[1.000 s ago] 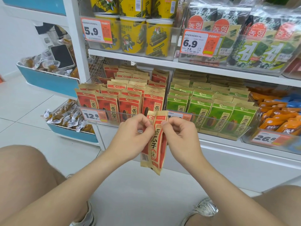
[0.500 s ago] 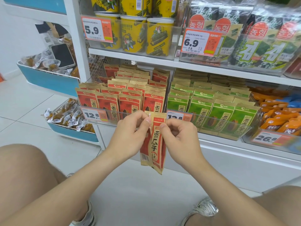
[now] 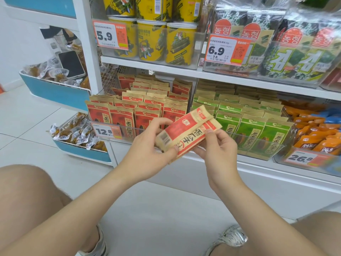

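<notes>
Holding a red packet (image 3: 185,134) tilted sideways in both hands, just off the shelf's (image 3: 258,166) front edge. Left hand (image 3: 147,149) grips its lower end, thumb on the front. Right hand (image 3: 220,150) pinches the upper part, fingers curled underneath. Red packs (image 3: 118,116) and green packs (image 3: 249,124) stand behind.

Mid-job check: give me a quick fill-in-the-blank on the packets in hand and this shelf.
1. Of the left hand and the right hand, the one at the barcode end of the held packets is the ____.
2. The price tag on the bin of red packets reads ____.
3. The neighbouring packets beside them are ____.
4. The yellow cans are priced at ____.

Missing words: left; 12.8; green; 5.9
</notes>
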The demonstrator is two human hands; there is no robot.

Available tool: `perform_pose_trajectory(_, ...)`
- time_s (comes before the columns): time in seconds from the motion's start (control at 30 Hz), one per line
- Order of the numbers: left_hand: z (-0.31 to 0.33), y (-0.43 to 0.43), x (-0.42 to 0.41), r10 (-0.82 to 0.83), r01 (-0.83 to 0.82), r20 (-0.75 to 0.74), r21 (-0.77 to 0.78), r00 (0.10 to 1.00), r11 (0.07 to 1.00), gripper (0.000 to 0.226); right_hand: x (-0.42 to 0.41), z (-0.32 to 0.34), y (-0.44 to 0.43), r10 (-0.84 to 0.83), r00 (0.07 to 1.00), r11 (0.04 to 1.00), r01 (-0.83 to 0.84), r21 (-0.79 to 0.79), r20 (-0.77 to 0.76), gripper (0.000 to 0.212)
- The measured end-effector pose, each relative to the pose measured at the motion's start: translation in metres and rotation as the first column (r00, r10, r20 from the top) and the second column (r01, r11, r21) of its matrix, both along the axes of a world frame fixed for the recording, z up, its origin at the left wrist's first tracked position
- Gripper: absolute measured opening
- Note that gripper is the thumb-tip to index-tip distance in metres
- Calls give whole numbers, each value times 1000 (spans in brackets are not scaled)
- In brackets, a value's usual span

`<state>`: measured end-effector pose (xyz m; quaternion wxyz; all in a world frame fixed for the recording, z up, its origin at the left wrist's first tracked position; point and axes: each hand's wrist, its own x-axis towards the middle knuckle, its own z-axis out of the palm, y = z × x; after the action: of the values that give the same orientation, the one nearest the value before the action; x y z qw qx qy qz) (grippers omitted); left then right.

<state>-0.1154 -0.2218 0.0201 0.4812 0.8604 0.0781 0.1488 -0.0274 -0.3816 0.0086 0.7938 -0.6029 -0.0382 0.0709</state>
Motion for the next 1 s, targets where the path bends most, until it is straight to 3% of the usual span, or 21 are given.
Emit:
perform_pose_trajectory(0.07, 0, 2, 1, 26, -25, 6, -125, 1000, 992, 56, 4, 1, -1, 1, 998, 997, 4, 77, -62, 17)
perform_pose_trajectory(0.13, 2, 1, 2, 62, -55, 7, -351, 998, 935, 57, 4, 4, -3, 8, 998, 997, -3, 79, -69, 22)
perform_pose_trajectory(0.27, 5, 4, 5, 175, -111, 72, -527, 982, 843, 48, 2, 5, -6, 22, 1000, 987, -23, -157, -6, 48)
perform_pose_trajectory(0.33, 7, 7, 5, 222, -131, 109, -536, 969, 834, 39, 1, -1, -7, -2, 996, 930, 35, -366, 90, 59)
perform_pose_trajectory(0.4, 10, 9, 3, 249, -154, 139, -482, 958, 862, 33, -1, -5, -9, 1, 949, 826, 177, -535, 315, 73)
perform_pose_trajectory(0.47, 12, 8, 1, 230, -143, 157, -430, 961, 892, 31, -4, -6, -9, 94, 815, 787, 291, -544, 572, 73)
perform_pose_trajectory(0.53, 11, 4, -1, 186, -105, 151, -427, 971, 898, 29, -5, -8, -7, 239, 663, 795, 286, -535, 710, 56)
perform_pose_trajectory(0.6, 9, 1, -2, 124, -57, 125, -437, 984, 898, 25, -8, -12, -4, 347, 592, 805, 210, -555, 728, 44)
perform_pose_trajectory(0.77, 6, 6, -4, -28, 52, 60, -427, 998, 903, 29, -6, -16, -5, 403, 586, 789, 167, -591, 703, 40)
perform_pose_trajectory(0.9, 10, 5, -6, -47, 61, 44, -421, 998, 905, 26, -2, -18, -6, 420, 488, 725, 328, -606, 766, 33)
perform_pose_trajectory(1.0, 11, 4, -8, -50, 58, 29, -439, 998, 897, 19, -2, -20, -2, 457, 298, 612, 579, -539, 838, 24)
